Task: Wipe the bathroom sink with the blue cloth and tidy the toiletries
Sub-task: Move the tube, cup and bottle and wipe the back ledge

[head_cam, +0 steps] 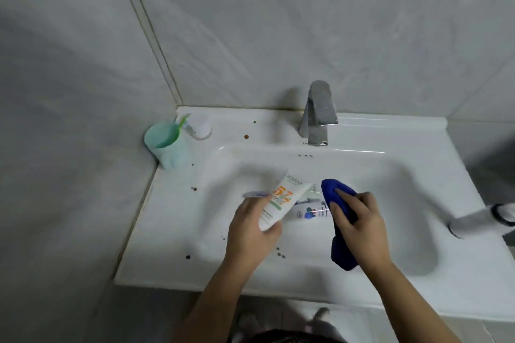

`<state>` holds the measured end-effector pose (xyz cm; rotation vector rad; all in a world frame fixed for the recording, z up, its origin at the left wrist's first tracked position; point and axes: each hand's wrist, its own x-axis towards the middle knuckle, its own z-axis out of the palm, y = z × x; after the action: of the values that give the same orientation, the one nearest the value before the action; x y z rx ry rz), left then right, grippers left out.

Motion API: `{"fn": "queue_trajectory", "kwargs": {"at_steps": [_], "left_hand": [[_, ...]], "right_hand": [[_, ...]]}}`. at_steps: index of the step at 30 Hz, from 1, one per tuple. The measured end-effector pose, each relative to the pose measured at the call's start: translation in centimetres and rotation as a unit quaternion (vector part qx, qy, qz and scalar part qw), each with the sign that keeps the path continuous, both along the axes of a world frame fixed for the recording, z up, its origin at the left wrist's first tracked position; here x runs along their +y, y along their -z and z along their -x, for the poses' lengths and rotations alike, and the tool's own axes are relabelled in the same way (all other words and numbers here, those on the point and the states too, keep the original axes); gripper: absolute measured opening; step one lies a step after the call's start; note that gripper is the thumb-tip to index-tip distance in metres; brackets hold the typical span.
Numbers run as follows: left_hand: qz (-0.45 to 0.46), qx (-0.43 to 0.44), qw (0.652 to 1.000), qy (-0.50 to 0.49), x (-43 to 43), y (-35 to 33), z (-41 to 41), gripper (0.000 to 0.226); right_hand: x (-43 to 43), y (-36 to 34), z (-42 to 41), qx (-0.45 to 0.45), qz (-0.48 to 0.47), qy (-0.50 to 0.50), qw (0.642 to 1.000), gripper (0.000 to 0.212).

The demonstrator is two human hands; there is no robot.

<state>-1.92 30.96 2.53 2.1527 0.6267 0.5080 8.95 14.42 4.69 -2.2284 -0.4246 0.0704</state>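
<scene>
while left hand point(250, 231) grips the tube point(281, 200) and right hand point(359, 225) clutches the blue cloth point(338, 203), i'd clear first. tube to 10 o'clock.

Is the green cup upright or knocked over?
Upright. The green cup stands on the back left corner of the sink, open mouth facing up, with a green handle sticking out of it.

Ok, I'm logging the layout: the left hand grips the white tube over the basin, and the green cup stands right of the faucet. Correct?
Not quite: the head view shows the green cup left of the faucet, not right. The left hand does grip the white tube over the basin.
</scene>
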Motion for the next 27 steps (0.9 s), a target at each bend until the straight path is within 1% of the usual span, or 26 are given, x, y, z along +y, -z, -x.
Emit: {"fn": "queue_trajectory", "kwargs": {"at_steps": [4,7,9,12,18,23,27], "left_hand": [[0.007,0.008,0.998,0.066,-5.1,-0.3,-5.1,0.055],[-0.015,0.008,0.996,0.093,-8.7,0.2,-9.3,0.046],[-0.015,0.013,0.995,0.096,-10.8,0.5,-12.1,0.045],[-0.009,0.032,0.995,0.091,-13.3,0.5,-16.8,0.048],[-0.048,0.056,0.995,0.07,-13.9,2.7,-26.2,0.048],[-0.094,0.066,0.991,0.076,-11.9,5.1,-32.1,0.048],[-0.124,0.072,0.985,0.092,-10.7,6.5,-35.1,0.048]], "right_hand": [[-6.7,-0.7,-2.5,0.023,-0.021,0.092,0.995,0.03],[-10.5,-1.2,-4.2,0.015,-0.025,0.137,0.99,0.03],[-11.9,-1.6,-5.9,0.011,-0.038,0.151,0.988,0.03],[-12.2,-1.8,-9.1,0.023,-0.074,0.175,0.981,0.03],[-10.7,-0.1,-14.2,0.076,-0.14,0.216,0.963,0.03],[-9.7,2.6,-17.8,0.109,-0.148,0.25,0.951,0.033],[-9.4,3.9,-19.5,0.123,-0.148,0.253,0.948,0.033]]}}
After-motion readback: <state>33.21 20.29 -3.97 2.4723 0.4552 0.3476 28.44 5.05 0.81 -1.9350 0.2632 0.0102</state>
